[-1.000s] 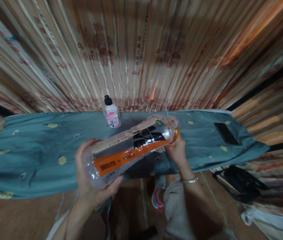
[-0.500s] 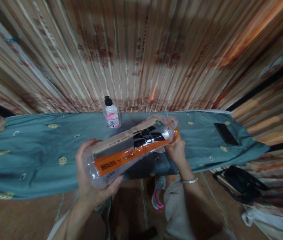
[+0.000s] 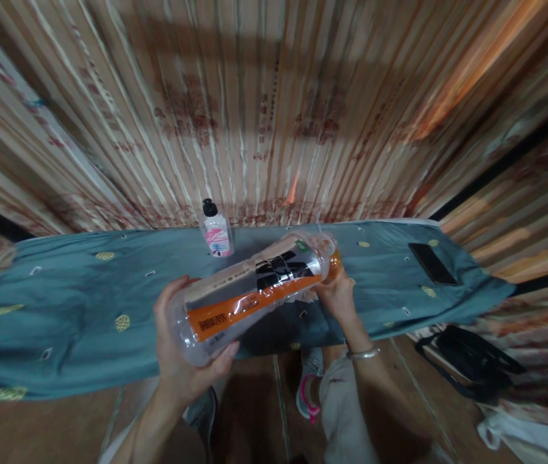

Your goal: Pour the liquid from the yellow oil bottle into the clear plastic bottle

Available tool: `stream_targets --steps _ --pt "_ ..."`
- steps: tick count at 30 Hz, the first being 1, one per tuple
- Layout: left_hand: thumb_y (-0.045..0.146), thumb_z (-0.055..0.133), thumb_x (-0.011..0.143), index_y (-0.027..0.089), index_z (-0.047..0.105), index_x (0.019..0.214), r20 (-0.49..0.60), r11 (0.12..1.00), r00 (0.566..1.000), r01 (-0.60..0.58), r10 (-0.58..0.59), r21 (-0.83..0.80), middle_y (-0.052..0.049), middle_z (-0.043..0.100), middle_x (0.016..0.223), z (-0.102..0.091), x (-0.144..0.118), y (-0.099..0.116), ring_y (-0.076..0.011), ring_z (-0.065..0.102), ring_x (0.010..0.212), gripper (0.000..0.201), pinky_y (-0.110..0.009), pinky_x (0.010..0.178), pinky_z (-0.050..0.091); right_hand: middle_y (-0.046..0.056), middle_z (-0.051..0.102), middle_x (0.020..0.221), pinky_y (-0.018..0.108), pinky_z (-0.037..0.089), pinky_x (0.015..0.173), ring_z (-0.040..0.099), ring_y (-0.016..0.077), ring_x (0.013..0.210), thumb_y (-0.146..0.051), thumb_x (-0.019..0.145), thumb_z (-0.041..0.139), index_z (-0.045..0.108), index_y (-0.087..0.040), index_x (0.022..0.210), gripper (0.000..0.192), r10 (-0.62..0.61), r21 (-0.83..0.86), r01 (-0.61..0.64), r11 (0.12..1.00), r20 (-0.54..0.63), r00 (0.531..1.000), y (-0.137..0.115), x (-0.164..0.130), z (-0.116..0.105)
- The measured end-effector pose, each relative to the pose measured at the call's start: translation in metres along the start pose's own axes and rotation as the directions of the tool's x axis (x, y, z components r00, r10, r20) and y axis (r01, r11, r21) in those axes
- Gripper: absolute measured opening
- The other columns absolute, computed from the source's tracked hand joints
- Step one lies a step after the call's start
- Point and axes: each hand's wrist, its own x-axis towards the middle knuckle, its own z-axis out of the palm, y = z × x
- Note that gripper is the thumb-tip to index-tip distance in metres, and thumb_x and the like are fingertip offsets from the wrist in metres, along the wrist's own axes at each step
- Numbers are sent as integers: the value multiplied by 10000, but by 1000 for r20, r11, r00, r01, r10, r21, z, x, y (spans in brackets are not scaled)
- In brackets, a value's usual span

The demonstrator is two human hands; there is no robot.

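A large clear plastic bottle (image 3: 254, 293) with an orange, black and silver label lies sideways in the air over the table, its neck end higher and to the right. My left hand (image 3: 187, 354) is wrapped around its base. At the neck end, my right hand (image 3: 336, 293) is closed by an orange piece (image 3: 334, 264), which looks like the cap; some of its fingers are hidden. Behind the large bottle, a small clear pump-style bottle (image 3: 218, 235) with a black top and pink label stands upright.
A teal patterned cloth (image 3: 75, 290) covers the long narrow table. Toward its right end lies a black phone (image 3: 432, 263). A pleated curtain (image 3: 254, 116) hangs along the back. On the floor at right are a dark bag (image 3: 472, 361) and a white bag (image 3: 525, 432).
The view has shifted slightly, so the table and small bottle appear a little lower. Both hands keep their places on the large bottle, which has barely changed its tilt.
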Motion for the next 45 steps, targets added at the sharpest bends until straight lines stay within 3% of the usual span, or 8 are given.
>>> stream_targets --steps 8,25,45 --pt "482 870 681 330 599 1486 -2 1000 1000 6 -6 -19 -125 699 1293 0 1 -1 -424 743 1085 863 -620 916 665 162 844 1109 501 669 885 814 373 1042 -619 700 806 638 -192 1299 754 15 16 -16 1000 20 1000 -6 1 0" --pt "532 868 725 284 582 1507 19 1000 1000 15 -15 -24 -114 693 1291 -4 1 0 -380 735 1084 869 -558 939 646 143 851 1083 500 662 880 817 380 1013 -605 670 853 641 -198 1316 792 33 -9 -33 999 6 999 -4 1 1" --pt "603 847 732 310 565 1548 1 999 999 -36 36 14 -123 648 1362 -3 1 -3 -373 705 1089 913 -574 924 639 143 855 1080 533 664 913 821 391 1011 -612 657 871 660 -196 1283 781 59 12 -60 998 20 998 -7 0 -2"
